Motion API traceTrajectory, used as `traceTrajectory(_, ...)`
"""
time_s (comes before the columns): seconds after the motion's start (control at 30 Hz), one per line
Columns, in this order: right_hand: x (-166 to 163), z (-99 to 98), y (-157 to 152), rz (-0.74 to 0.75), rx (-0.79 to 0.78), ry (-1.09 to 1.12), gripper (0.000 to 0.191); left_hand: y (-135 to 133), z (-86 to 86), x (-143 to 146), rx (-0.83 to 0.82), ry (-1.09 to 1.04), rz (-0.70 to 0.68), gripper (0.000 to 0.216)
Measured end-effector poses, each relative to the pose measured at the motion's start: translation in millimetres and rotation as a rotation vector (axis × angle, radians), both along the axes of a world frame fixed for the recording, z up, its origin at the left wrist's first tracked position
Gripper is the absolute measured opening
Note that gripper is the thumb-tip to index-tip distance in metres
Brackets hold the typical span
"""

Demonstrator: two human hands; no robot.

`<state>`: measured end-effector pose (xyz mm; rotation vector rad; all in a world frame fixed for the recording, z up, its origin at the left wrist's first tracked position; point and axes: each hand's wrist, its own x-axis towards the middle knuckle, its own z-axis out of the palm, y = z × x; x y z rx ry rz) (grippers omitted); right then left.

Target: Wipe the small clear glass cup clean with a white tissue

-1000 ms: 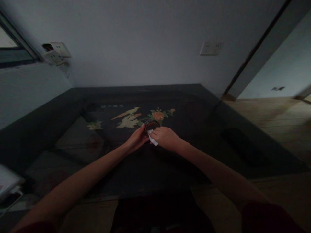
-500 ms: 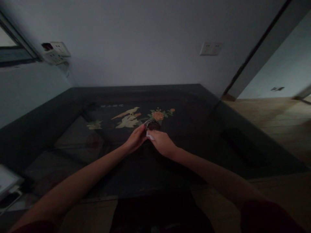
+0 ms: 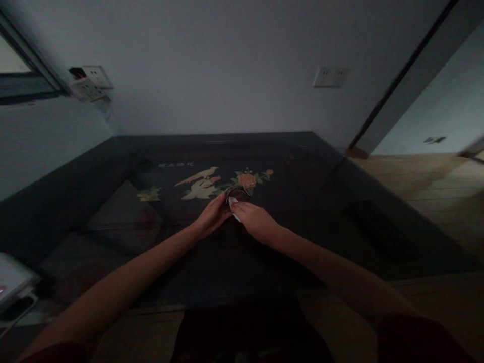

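Pale walls (image 3: pixel 212 60) rise behind our dark, glossy bench (image 3: pixel 227 267), whose top shows a bird-and-flower picture (image 3: pixel 200 189). Above its near edge, between our two hands, we have a dark, shiny, curved band, perhaps a bracelet or watch (image 3: pixel 236 189). Our left hand (image 3: pixel 212 214) grasps its left side; our right hand (image 3: pixel 257 219) pinches a white tissue (image 3: pixel 233 201) at its near side. Whether those right fingers also grip the band, we cannot tell.
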<state>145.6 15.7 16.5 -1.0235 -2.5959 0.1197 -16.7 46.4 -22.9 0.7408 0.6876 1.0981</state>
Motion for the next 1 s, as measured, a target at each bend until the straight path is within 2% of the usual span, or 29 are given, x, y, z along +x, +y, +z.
traceTrajectory(0.1, 3, 0.3, 1, 0.007, 0.181, -0.184, 0.029, 4, -2.3, -1, -0.011, -0.052, -0.006, 0.027)
traceTrajectory(0.17, 5, 1.4, 3, 0.01, 0.2, -0.221, 0.027, 5, -2.5, -1, -0.024, -0.067, -0.007, 0.026)
traceTrajectory(0.33, 6, 2.9, 5, 0.009, 0.057, -0.134, 0.028, 4, -0.3, -1, -0.038, -0.055, -0.027, 0.029)
traceTrajectory(0.6, -11, 0.9, -4, -0.154, -0.244, 0.314, 0.033, 4, -2.1, -1, -0.018, -0.02, 0.017, 0.026)
traceTrajectory(0.7, -17, -2.3, -5, -0.187, -0.3, 0.398, 0.035, 4, -1.4, 0, -0.009, -0.028, 0.027, 0.025)
traceTrajectory(0.83, -14, -5.5, -4, -0.122, -0.156, 0.243, 0.036, 3, 1.5, 1, 0.005, -0.052, 0.001, 0.029)
traceTrajectory(0.93, -5, -2.6, 1, 0.014, 0.022, 0.022, 0.045, 3, 3.0, 0, -0.033, -0.056, -0.014, 0.033)
traceTrajectory(1.0, 4, 1.3, 8, 0.098, 0.094, -0.117, 0.044, 3, 3.3, -1, -0.052, -0.047, -0.014, 0.032)
